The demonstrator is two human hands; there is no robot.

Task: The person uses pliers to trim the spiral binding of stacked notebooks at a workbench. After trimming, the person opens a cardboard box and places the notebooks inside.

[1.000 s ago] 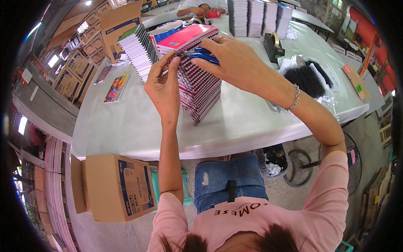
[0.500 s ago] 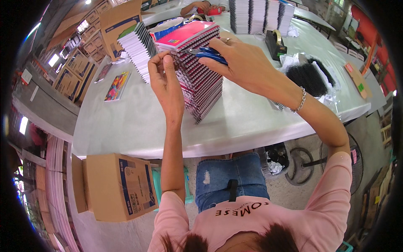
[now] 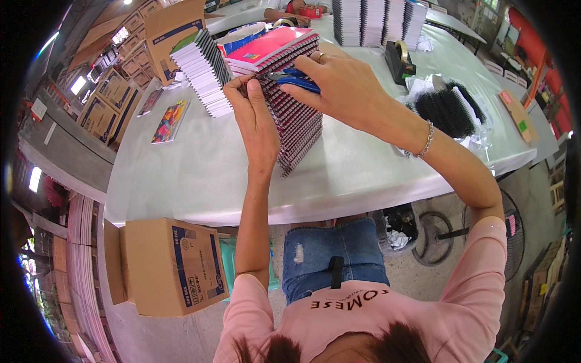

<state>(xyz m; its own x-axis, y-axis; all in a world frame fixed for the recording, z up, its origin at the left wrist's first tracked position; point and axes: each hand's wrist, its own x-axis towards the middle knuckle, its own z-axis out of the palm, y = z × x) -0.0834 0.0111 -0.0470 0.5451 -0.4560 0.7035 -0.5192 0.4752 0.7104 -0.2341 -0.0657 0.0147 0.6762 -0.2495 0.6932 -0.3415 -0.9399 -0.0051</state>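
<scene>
A tall stack of spiral notebooks [image 3: 301, 127] with pink covers stands in front of me, its coil edges facing right and toward me. The top notebook [image 3: 275, 43] has a bright pink cover. My left hand [image 3: 254, 124] is at the stack's near left corner, thumb and bent fingers closed on the top notebook's edge by the coil end. Blue-handled pliers [image 3: 301, 80] are gripped in my right hand [image 3: 354, 88]. Their jaws point left at the coil end beside my left fingertips. My fingers partly hide the exact contact.
White-paged notebooks [image 3: 203, 72] are stacked to the left, with more stacks [image 3: 378, 24] at the back. A tape dispenser [image 3: 399, 62] and black coils [image 3: 451, 109] lie right. A colourful booklet [image 3: 170, 121] lies left. An open carton [image 3: 172, 266] stands below. Another person's arm [image 3: 281, 13] shows at the far side.
My left hand has moved slightly right and in against the notebook corner. The pliers have shifted a little left and down, so their jaws are closer to my left fingertips.
</scene>
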